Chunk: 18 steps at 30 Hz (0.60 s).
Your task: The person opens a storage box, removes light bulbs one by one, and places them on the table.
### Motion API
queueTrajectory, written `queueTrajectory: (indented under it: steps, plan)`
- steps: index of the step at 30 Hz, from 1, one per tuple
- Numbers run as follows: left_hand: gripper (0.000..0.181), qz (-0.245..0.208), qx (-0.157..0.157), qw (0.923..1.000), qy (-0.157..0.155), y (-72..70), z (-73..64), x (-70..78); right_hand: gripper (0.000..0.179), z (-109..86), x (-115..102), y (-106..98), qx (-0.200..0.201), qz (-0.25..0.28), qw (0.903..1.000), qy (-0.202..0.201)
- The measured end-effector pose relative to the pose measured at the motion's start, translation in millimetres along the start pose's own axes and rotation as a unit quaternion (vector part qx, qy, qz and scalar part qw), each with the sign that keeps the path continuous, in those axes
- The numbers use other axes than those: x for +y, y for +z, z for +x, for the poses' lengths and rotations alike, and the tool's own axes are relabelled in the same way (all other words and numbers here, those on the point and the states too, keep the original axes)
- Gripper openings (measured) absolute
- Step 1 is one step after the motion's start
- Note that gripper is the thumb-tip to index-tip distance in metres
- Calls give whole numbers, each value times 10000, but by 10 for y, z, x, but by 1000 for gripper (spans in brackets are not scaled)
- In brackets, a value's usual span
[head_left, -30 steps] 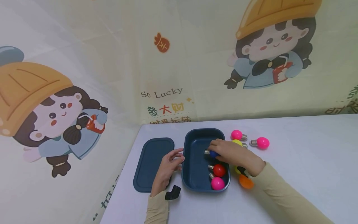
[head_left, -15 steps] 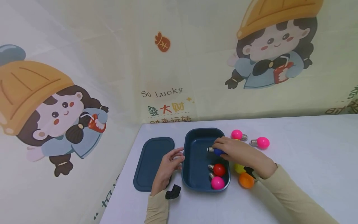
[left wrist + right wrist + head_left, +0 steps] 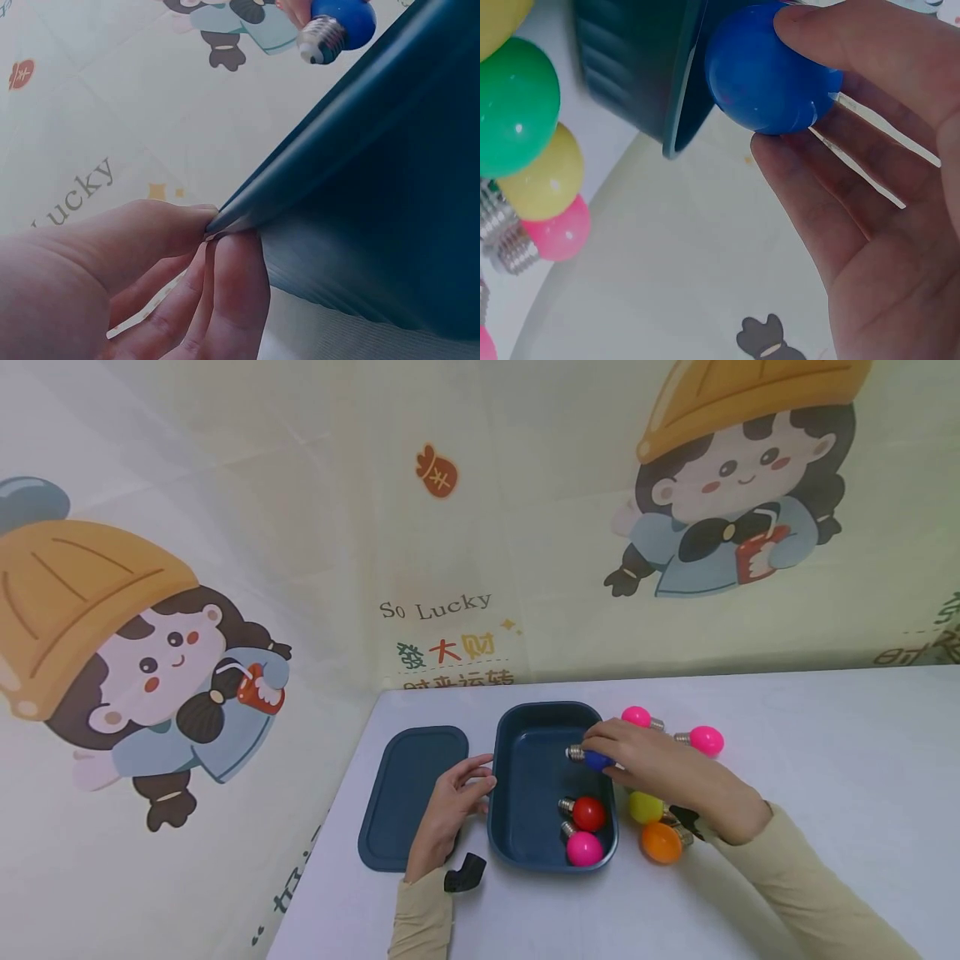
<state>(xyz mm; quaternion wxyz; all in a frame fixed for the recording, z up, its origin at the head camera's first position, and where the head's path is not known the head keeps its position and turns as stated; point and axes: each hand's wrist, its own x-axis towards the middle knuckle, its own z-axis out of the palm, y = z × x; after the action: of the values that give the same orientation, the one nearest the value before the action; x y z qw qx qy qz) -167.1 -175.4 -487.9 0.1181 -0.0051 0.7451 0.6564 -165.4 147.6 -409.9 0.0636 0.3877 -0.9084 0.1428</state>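
Note:
My right hand pinches a blue light bulb by its round end, thumb on one side and fingers on the other. Its silver screw base points left, and the bulb is above the right part of a dark blue box. Inside the box, a red bulb and a pink bulb lie at the near right. At the box's left side is my left hand. The left wrist view shows its thumb and a finger pinching the box's rim.
A flat dark blue lid lies left of the box, partly under my left hand. To the right lie an orange bulb, a yellow bulb and two pink bulbs. The right wrist view also shows a green bulb. A printed cloth hangs behind.
My right hand has moved right and away with the blue bulb, from within the box toward its right rim. The left hand and the other bulbs have stayed in place.

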Motion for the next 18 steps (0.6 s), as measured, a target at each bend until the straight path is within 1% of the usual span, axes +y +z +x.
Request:
queueTrajectory:
  steps: [6, 10, 13, 18]
  plan:
    - [44, -1, 6, 10000, -2, 3, 3, -1, 45, -92, 54, -35, 5, -104, 9999, 99]
    - [44, -17, -5, 10000, 1, 5, 6, -4, 46, -169, 96, -69, 28, -37, 9999, 110]
    - [44, -33, -15, 10000, 10, 6, 6, -5, 47, -219, 126, -101, -23, 107, 9996, 251]
    - [45, -23, -5, 10000, 4, 7, 9, -3, 48, -301, 170, -143, -97, 203, 9982, 549]
